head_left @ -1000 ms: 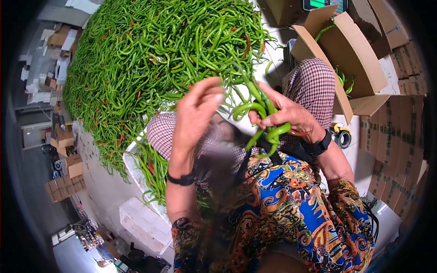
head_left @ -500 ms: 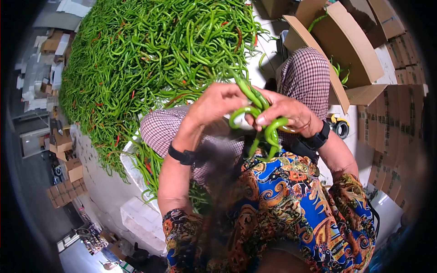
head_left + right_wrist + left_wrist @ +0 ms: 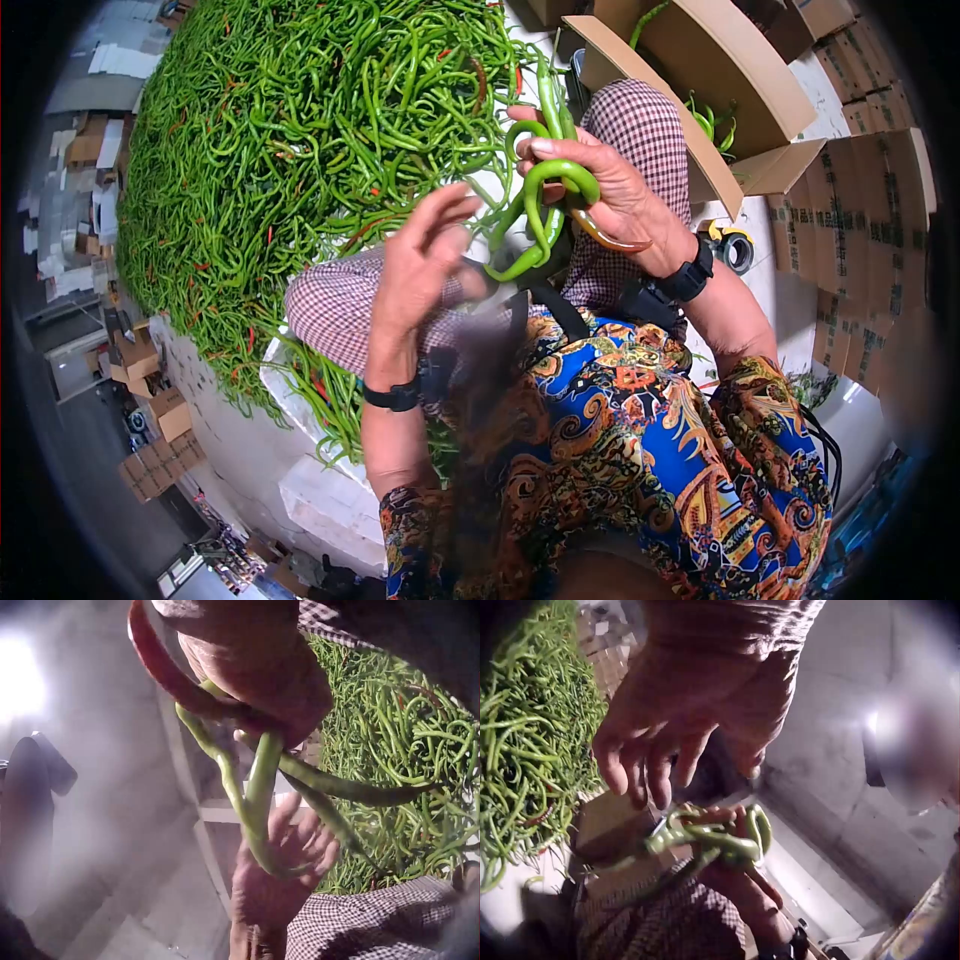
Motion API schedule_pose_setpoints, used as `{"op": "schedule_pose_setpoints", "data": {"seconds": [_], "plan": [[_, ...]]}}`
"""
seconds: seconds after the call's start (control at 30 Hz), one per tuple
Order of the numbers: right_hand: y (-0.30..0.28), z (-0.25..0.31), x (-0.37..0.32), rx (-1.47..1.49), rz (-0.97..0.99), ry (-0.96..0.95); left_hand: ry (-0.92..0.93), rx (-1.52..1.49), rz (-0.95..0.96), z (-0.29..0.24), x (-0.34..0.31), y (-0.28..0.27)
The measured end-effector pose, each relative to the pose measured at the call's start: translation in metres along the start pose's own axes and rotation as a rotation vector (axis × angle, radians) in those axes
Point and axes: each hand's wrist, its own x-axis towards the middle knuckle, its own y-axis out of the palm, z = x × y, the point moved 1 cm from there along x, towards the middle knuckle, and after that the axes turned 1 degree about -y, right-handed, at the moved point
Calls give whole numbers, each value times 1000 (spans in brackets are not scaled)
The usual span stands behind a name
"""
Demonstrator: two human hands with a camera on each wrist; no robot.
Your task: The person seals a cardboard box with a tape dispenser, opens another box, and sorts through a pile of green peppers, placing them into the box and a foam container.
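My right hand (image 3: 620, 200) grips a bunch of long green peppers (image 3: 570, 170), some bent into curls, along with a reddish-brown pepper (image 3: 600, 235). In the right wrist view this red pepper (image 3: 161, 664) arches out beside the hand (image 3: 259, 675), and green ones (image 3: 262, 776) hang below it. My left hand (image 3: 415, 260) is apart from the bunch, to its left, holding nothing. The left wrist view shows the left hand's (image 3: 697, 697) fingers spread and slightly bent above the peppers (image 3: 731, 844).
A large heap of green peppers (image 3: 290, 150) with some red ones covers the floor ahead and left. Beside my left knee is a white container (image 3: 285, 385) with peppers. An open cardboard box (image 3: 740, 75) holding a few stands right; stacked cartons (image 3: 850, 240) and a tape roll (image 3: 737, 252) lie beyond.
My left hand came close to the bunch half a second ago and has since drawn back from it. The right hand has moved up and forward, still gripping the peppers. The head view has shifted.
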Motion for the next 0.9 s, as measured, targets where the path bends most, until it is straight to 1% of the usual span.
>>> {"op": "schedule_pose_setpoints", "data": {"seconds": [0.03,0.1,0.13,0.2,0.23,0.27,0.3,0.33,0.37,0.43,0.47,0.5,0.57,0.6,0.63,0.67,0.7,0.73,0.77,0.8,0.83,0.87,0.9], "plan": [[1,-3,2,-5,6,4,-136,-83,45,-9,-1,16],[-3,-11,7,13,-60,-34,86,43,67,9,6,42],[-5,-14,10,50,-29,-38,90,48,67,7,7,48],[-3,-14,6,-71,-53,-76,-12,-99,68,-2,10,56],[-2,-14,4,-129,-55,-110,-4,-95,75,-3,11,57],[-3,-13,1,-170,-17,-116,-19,-147,66,-2,9,59],[-3,-12,-3,-169,-19,-122,-34,-199,56,0,9,60],[-2,-12,-7,-158,-15,-127,218,270,-32,2,13,54],[-1,-11,-9,-145,-9,-133,223,274,-27,3,13,56],[0,-13,-7,-103,-40,-156,249,45,-262,-9,15,60],[0,-13,-7,-54,-103,-114,232,-38,-241,-17,16,61],[1,-13,-7,-6,-164,-71,233,-36,-238,-23,18,58],[-2,-18,-4,-37,-149,-88,214,-316,-76,-37,25,51],[-4,-19,-4,13,-74,-79,195,-266,-136,-54,26,55],[-6,-20,-5,64,-2,-67,192,-263,-132,-54,30,54],[-6,-22,-6,56,-2,-24,94,-108,-40,-53,38,51],[-4,-24,-6,62,-3,-19,-7,48,50,-50,44,50],[0,-26,-5,102,-76,-24,44,203,75,-42,49,51],[1,-27,-4,142,-148,-31,102,372,47,-39,53,54],[-6,-28,1,139,28,-19,147,475,37,-38,54,57],[-13,-32,1,145,27,-24,194,577,30,-38,56,59],[-21,-36,-2,109,28,9,190,578,35,-36,58,61],[-19,-37,-6,75,28,45,136,588,39,-31,60,61]]}}
